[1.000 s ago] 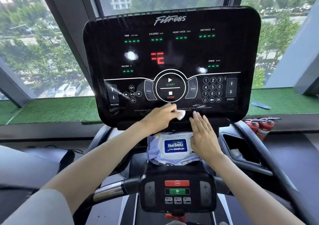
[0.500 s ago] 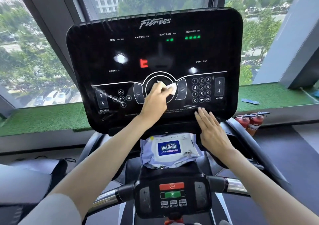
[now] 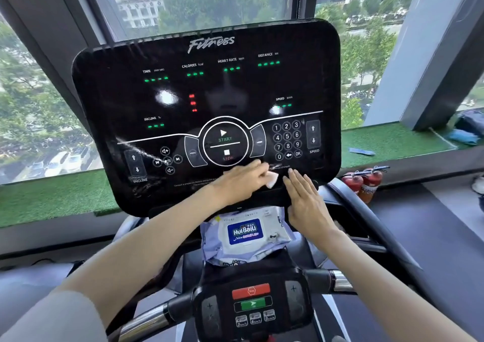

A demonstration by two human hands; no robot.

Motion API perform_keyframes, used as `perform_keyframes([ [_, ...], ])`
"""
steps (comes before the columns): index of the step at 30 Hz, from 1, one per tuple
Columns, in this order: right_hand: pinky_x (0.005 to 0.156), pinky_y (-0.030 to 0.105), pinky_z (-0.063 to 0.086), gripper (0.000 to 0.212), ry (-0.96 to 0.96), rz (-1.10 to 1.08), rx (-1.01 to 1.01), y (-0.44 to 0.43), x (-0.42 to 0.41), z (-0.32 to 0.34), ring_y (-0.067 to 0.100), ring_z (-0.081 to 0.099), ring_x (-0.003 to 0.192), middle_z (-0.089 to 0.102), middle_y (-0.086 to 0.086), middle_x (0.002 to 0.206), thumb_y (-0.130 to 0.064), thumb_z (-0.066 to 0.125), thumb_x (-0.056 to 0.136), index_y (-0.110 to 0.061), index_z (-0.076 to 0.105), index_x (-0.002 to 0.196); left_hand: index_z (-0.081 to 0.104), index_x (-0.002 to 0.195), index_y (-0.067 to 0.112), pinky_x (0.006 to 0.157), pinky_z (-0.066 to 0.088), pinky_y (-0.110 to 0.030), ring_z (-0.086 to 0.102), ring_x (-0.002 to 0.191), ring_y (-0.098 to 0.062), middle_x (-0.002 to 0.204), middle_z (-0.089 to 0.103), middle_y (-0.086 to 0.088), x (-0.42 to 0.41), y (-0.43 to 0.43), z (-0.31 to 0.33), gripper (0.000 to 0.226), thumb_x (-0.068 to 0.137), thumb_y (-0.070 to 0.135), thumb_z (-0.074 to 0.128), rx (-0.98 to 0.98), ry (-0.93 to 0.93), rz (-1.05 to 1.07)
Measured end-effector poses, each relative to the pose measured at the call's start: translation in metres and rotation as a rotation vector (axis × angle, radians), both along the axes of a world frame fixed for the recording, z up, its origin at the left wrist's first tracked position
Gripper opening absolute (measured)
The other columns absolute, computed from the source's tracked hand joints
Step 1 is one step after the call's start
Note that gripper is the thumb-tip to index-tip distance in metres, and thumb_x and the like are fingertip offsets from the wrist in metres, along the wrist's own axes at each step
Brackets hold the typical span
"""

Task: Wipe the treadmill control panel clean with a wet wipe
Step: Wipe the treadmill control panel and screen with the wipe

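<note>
The black treadmill control panel (image 3: 209, 87) fills the middle of the view, with green readouts, a round START/STOP button and a number pad. My left hand (image 3: 239, 181) presses a small white wet wipe (image 3: 271, 179) against the panel's lower edge, just below the STOP button. My right hand (image 3: 305, 200) lies flat, fingers together, on the panel's bottom edge beside the wipe, holding nothing. A pack of wet wipes (image 3: 246, 234) with a blue label rests on the ledge under the panel.
A lower handlebar console (image 3: 251, 302) with red and green buttons sits near me. Two red fire extinguishers (image 3: 366, 181) stand at the right by the green turf sill (image 3: 387, 142). Wet streaks show on the panel's lower left (image 3: 141, 150).
My left hand slid the wipe up to the START/STOP button, then back down to the panel's lower edge. My right hand stayed at the bottom edge. The view shifted slightly.
</note>
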State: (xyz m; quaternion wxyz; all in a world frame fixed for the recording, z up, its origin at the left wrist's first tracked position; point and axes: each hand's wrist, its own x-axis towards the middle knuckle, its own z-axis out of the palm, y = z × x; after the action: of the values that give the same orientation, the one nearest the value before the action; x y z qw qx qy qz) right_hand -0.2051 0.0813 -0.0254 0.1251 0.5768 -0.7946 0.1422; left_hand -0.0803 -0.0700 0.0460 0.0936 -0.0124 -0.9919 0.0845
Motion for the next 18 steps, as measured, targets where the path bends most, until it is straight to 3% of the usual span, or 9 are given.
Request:
perform_keyframes([
  [4, 0.108, 0.043, 0.023, 0.063, -0.013, -0.019, -0.005, -0.001, 0.002, -0.001, 0.037, 0.044, 0.126, 0.047, 0.027, 0.134, -0.011, 0.027, 0.069, 0.009, 0.05, 0.124, 0.058, 0.112, 0.002, 0.052, 0.046, -0.03, 0.045, 0.088, -0.021, 0.096, 0.051, -0.01, -0.011, -0.003, 0.009, 0.041, 0.075, -0.017, 0.053, 0.207, 0.32, 0.261],
  [9, 0.107, 0.043, 0.023, 0.062, -0.024, -0.022, -0.028, -0.001, 0.002, 0.001, 0.038, 0.048, 0.122, 0.05, 0.028, 0.13, -0.011, 0.025, 0.069, 0.01, 0.053, 0.12, 0.056, 0.107, 0.003, 0.051, 0.047, -0.032, 0.045, 0.091, -0.023, 0.098, 0.051, -0.009, -0.007, 0.01, 0.002, 0.039, 0.072, -0.015, 0.054, 0.025, 0.013, -0.024],
  [14, 0.107, 0.042, 0.023, 0.063, -0.019, -0.02, -0.004, -0.001, 0.002, 0.002, 0.037, 0.046, 0.125, 0.049, 0.027, 0.132, -0.012, 0.026, 0.069, 0.009, 0.052, 0.122, 0.059, 0.114, 0.002, 0.058, 0.051, -0.034, 0.044, 0.091, -0.021, 0.099, 0.054, -0.009, -0.021, 0.005, 0.005, 0.045, 0.073, -0.016, 0.054, 0.231, 0.371, 0.287],
  [18, 0.109, 0.044, 0.03, 0.066, -0.024, -0.007, 0.004, 0.0, 0.001, 0.003, 0.035, 0.045, 0.126, 0.048, 0.025, 0.133, -0.013, 0.026, 0.067, 0.008, 0.051, 0.124, 0.056, 0.107, 0.006, 0.047, 0.048, -0.032, 0.049, 0.086, -0.023, 0.094, 0.054, -0.007, -0.014, 0.017, 0.001, 0.04, 0.073, -0.011, 0.047, 0.005, 0.066, -0.028],
])
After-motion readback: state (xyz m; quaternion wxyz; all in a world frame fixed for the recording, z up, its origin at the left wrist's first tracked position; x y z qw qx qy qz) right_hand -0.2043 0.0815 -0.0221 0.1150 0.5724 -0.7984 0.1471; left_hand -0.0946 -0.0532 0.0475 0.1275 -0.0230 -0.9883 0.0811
